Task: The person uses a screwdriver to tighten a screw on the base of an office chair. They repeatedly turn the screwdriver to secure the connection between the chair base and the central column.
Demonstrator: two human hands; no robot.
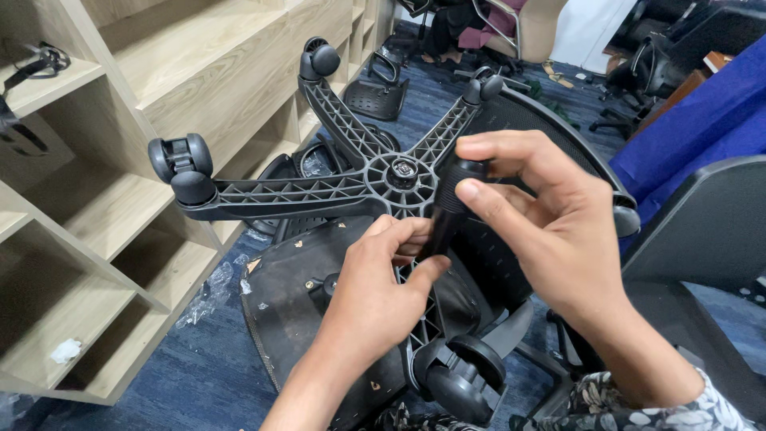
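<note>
A black five-star chair base (319, 191) with castor wheels is turned underside up in front of me. One castor (182, 164) sits at the left arm's tip, another castor (319, 60) at the far arm's tip, and a third castor (463, 383) is near me. My right hand (550, 223) grips the top of a black cylinder (452, 203) beside the hub (403, 172). My left hand (383, 287) holds the cylinder's lower end with thumb and fingers. Under the base lies an upturned black seat pan (287, 319).
Light wooden shelving (120, 207) stands along the left. Blue carpet (191, 375) covers the floor, with clear plastic wrap (209, 291) on it. A mesh backrest (550, 136) lies behind the base, a blue cloth (702, 120) and a grey chair part (710, 231) at right. More chair parts lie at the back.
</note>
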